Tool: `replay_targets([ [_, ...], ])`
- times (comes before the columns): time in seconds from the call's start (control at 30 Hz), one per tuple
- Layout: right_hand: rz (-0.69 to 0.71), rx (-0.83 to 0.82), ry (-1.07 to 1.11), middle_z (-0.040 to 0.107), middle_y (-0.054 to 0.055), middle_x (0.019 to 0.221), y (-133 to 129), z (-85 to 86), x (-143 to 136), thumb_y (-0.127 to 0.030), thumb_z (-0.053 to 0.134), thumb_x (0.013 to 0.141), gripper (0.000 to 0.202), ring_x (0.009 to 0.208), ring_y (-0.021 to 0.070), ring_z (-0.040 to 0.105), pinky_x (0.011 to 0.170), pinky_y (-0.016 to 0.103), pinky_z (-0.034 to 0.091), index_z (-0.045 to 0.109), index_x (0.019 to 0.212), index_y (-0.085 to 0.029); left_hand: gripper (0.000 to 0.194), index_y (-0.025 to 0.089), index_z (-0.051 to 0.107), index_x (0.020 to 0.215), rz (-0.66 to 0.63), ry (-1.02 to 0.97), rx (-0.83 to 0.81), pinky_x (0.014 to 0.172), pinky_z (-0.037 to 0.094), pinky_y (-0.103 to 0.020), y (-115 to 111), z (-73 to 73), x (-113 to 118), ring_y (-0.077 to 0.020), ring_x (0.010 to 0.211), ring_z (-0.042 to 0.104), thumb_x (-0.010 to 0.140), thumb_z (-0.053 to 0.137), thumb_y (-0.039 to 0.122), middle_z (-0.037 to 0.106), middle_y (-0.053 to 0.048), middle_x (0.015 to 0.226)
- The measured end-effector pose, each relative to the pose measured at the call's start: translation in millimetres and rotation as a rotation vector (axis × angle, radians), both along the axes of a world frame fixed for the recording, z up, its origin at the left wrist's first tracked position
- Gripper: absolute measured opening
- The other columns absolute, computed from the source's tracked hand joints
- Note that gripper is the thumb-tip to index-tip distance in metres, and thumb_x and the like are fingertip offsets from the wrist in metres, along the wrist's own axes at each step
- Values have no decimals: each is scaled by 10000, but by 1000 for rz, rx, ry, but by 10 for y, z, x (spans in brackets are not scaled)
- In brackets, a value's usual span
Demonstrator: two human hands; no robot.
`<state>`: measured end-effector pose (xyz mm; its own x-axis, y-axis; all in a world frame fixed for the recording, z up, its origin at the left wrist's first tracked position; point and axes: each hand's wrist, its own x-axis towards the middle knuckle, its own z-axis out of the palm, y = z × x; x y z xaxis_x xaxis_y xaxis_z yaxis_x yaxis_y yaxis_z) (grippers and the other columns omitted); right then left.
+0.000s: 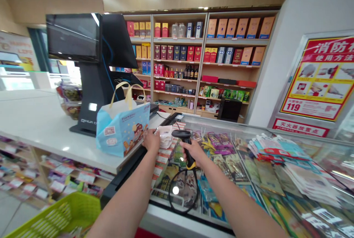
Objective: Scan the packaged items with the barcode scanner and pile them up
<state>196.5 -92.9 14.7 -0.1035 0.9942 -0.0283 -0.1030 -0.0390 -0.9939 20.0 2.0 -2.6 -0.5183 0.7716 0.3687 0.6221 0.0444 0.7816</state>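
My right hand [195, 152] is wrapped round the handle of a black and yellow barcode scanner [181, 134], its head pointing left. A looped black cable [198, 190] hangs from the grip's lower end. My left hand [152, 140] is closed at the left edge of a small white packet [165, 131], part of a pile on the glass counter; its fingertips are partly hidden. Just left of that hand stands a light blue paper bag [123, 129] with cream ribbon handles.
A black point-of-sale screen [73, 38] stands on the white counter [41, 109], with snack tubs [69, 99] behind it. Packaged snacks fill the glass case [221, 164]; packet stacks [279, 147] lie at right. A green basket [66, 214] sits lower left. Boxed-goods shelves [179, 61] line the back.
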Motion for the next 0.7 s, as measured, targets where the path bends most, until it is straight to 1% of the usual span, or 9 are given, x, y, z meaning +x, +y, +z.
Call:
replay_targets([
  [0.07,-29,6,6,515,-82,488,-27,-13,119,-451,740,583,410,359,80,458,355,210,399,511,801,-191,244,189,638,1021,34,42,69,933,405,-509,-55,32,53,-336,1200,476,837,517,293,557,-161,1274],
  [0.13,-76,23,17,510,-84,482,-67,-22,284,-446,736,577,397,356,78,454,352,212,403,504,773,-191,265,182,623,1059,30,89,133,948,396,-489,-118,66,151,-317,1214,463,854,488,285,537,-157,1296],
  [0.2,-126,38,27,509,-79,475,-124,-24,490,-439,720,590,366,352,75,453,351,207,395,497,738,-190,270,177,612,1075,-26,140,174,956,389,-462,-183,94,306,-295,1208,470,857,477,262,540,-152,1283],
  [0.3,-218,35,9,504,-69,451,-247,-21,852,-430,693,622,326,336,77,445,350,212,387,482,689,-190,258,185,606,1071,-166,193,195,942,393,-432,-286,116,654,-272,1182,496,853,479,235,553,-135,1255],
  [0.37,-282,40,-8,503,-63,439,-352,-21,1110,-424,685,634,313,333,85,447,354,225,398,477,671,-193,239,191,607,1052,-278,211,184,925,398,-410,-373,119,955,-257,1147,523,844,494,221,572,-116,1227],
  [0.47,-362,60,-3,497,-61,427,-542,-34,1495,-422,680,647,303,334,91,444,356,230,403,476,662,-198,218,204,610,1027,-453,217,128,887,405,-363,-545,96,1494,-219,1032,586,825,530,200,625,-80,1128],
  [0.57,-426,71,24,484,-62,421,-761,-62,1877,-422,676,660,305,332,86,434,349,223,393,466,646,-201,189,215,624,988,-632,191,55,845,407,-323,-759,30,2117,-190,909,625,810,562,200,674,-41,956],
  [0.63,-484,87,38,486,-66,434,-918,-85,2137,-414,684,656,306,336,85,440,349,223,398,464,656,-201,133,206,638,920,-766,155,13,807,413,-305,-919,-27,2559,-184,845,633,801,577,206,682,-29,851],
  [0.7,-553,94,43,496,-69,452,-1082,-106,2400,-407,699,645,312,338,85,448,347,224,408,470,678,-199,88,191,642,858,-908,114,-34,760,421,-287,-1094,-74,2999,-180,800,634,791,587,204,686,-34,806],
])
